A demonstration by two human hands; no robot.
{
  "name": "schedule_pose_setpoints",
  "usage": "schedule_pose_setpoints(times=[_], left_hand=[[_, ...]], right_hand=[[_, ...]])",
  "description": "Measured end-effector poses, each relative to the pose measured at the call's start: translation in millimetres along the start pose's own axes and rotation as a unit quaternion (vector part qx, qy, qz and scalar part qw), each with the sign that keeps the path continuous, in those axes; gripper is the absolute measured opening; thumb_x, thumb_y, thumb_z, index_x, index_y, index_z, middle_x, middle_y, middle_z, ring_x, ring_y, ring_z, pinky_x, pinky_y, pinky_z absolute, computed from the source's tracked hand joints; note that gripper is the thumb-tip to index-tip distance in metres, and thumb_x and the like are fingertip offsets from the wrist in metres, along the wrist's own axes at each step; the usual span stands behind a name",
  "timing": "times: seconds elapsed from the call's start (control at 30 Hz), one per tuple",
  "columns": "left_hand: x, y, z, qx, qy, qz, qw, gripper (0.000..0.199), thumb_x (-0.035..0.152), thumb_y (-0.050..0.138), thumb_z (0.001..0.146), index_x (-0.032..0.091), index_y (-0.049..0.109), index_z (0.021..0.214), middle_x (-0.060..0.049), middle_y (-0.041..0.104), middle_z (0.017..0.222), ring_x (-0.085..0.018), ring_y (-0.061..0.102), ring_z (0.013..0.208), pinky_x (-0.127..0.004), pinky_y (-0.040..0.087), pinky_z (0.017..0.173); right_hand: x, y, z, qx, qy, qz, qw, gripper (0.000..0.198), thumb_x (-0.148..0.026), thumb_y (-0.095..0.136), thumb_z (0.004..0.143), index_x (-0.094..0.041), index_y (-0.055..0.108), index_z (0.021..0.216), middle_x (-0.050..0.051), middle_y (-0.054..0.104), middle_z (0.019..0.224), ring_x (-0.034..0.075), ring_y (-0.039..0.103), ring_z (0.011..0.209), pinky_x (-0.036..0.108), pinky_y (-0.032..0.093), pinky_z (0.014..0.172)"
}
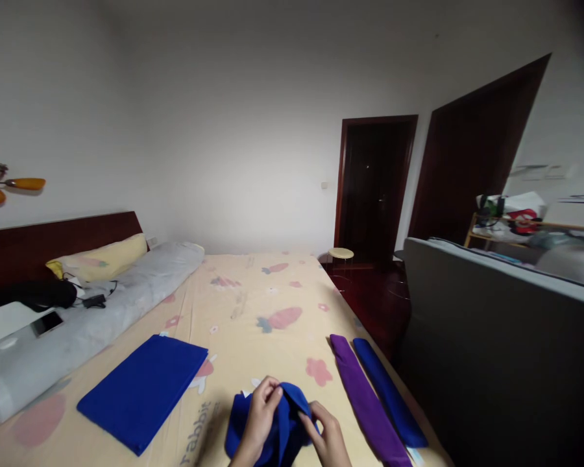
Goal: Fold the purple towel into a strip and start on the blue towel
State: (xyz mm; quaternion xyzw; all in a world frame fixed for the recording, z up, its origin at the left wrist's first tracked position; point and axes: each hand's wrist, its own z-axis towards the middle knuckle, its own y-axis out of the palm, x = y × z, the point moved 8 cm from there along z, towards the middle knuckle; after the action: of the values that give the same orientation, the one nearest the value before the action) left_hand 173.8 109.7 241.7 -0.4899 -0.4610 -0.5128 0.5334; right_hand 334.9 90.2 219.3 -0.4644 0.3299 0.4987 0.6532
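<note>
Bunched blue cloth lies on the bed close in front of me, at the bottom middle. My left hand pinches a raised fold of it between thumb and fingers. On the other side, my right hand grips the cloth's right edge with thumb and fingertips. A small white tag shows at the cloth's left corner. To the left rests a flat, neatly folded blue cloth. Over on the right, a long purple folded strip of cloth lies beside a narrow blue folded strip.
Patterned sheet covers the bed. Along its left side are a grey rolled quilt, a yellow pillow, a phone and black cables. A dark grey panel stands right of the bed; a round stool is near the door.
</note>
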Motion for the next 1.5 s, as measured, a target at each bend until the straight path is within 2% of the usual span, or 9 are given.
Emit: schedule_pose_setpoints(times=[0.17,0.3,0.37,0.5,0.7,0.83,1.1,1.3,1.5], left_hand=[[-5.6,-16.9,5.1,0.010,-0.014,0.021,1.000,0.027,0.051,0.057,0.074,0.026,0.048,0.077,0.004,0.050,0.076,-0.014,0.052,0.077,-0.026,0.042,0.074],[16.0,-21.4,-2.3,-0.084,0.059,0.168,0.980,0.011,0.028,0.053,0.075,0.026,0.049,0.085,0.001,0.057,0.085,-0.015,0.055,0.084,-0.026,0.043,0.081],[20.1,-31.5,-3.4,-0.102,0.082,0.288,0.949,0.028,0.013,0.048,0.069,0.027,0.052,0.092,0.000,0.061,0.093,-0.016,0.057,0.093,-0.027,0.042,0.086],[15.9,-80.7,15.0,-0.004,0.087,0.417,0.905,0.042,0.006,0.041,0.062,0.025,0.059,0.094,-0.004,0.063,0.099,-0.018,0.059,0.097,-0.030,0.044,0.087],[2.6,-172.5,44.9,0.111,0.066,0.296,0.946,0.036,0.012,0.044,0.058,0.021,0.068,0.084,-0.006,0.075,0.089,-0.022,0.068,0.093,-0.036,0.053,0.090],[9.2,-218.7,44.4,0.121,0.063,0.260,0.956,0.031,0.025,0.053,0.059,0.021,0.072,0.083,-0.007,0.078,0.093,-0.026,0.070,0.098,-0.041,0.053,0.095],[31.9,-298.4,33.9,0.157,0.064,0.240,0.956,0.038,0.053,0.066,0.057,0.024,0.075,0.081,-0.005,0.079,0.092,-0.030,0.070,0.099,-0.046,0.055,0.095],[12.9,-345.8,31.7,0.148,0.004,0.258,0.955,0.048,0.065,0.071,0.045,0.025,0.074,0.071,-0.004,0.080,0.083,-0.033,0.071,0.092,-0.047,0.056,0.092],[14.6,-371.1,51.2,0.279,-0.018,0.282,0.918,0.049,0.065,0.068,0.040,0.024,0.072,0.065,-0.008,0.080,0.083,-0.037,0.068,0.100,-0.050,0.049,0.100]], right_hand=[[31.9,-17.7,5.3,0.070,0.078,0.066,0.992,0.035,-0.058,0.053,0.076,-0.023,0.050,0.073,-0.007,0.044,0.054,0.013,0.042,0.051,0.026,0.036,0.049],[8.5,-41.9,28.2,0.069,0.043,0.057,0.995,0.022,-0.044,0.056,0.074,-0.023,0.052,0.071,-0.003,0.054,0.064,0.016,0.052,0.063,0.028,0.042,0.061],[-11.3,-50.9,41.5,0.029,0.018,0.005,0.999,0.016,-0.038,0.057,0.073,-0.022,0.054,0.071,-0.001,0.058,0.068,0.017,0.054,0.067,0.028,0.043,0.064],[-51.4,-57.3,56.0,-0.088,-0.044,-0.154,0.983,0.016,-0.035,0.052,0.080,-0.021,0.060,0.078,0.002,0.063,0.076,0.017,0.058,0.073,0.029,0.044,0.069],[-89.4,-80.8,57.7,-0.158,-0.111,-0.268,0.944,0.030,-0.014,0.044,0.077,-0.025,0.060,0.099,0.004,0.061,0.093,0.017,0.059,0.086,0.028,0.044,0.076],[-61.7,-100.4,67.1,-0.165,-0.107,-0.343,0.918,0.050,0.001,0.037,0.058,-0.022,0.059,0.097,0.005,0.059,0.095,0.017,0.058,0.091,0.028,0.044,0.079],[28.4,-163.7,105.0,-0.076,0.031,-0.434,0.897,0.033,-0.011,0.041,0.072,-0.021,0.066,0.092,0.011,0.069,0.098,0.024,0.063,0.095,0.034,0.044,0.084],[42.2,-175.7,110.9,-0.025,0.050,-0.378,0.924,0.035,-0.026,0.034,0.084,-0.026,0.067,0.094,0.007,0.073,0.092,0.024,0.067,0.089,0.034,0.043,0.076],[35.0,-171.5,134.8,0.066,0.058,-0.367,0.926,0.030,-0.033,0.038,0.086,-0.026,0.067,0.087,0.007,0.073,0.087,0.022,0.066,0.079,0.030,0.040,0.065]])
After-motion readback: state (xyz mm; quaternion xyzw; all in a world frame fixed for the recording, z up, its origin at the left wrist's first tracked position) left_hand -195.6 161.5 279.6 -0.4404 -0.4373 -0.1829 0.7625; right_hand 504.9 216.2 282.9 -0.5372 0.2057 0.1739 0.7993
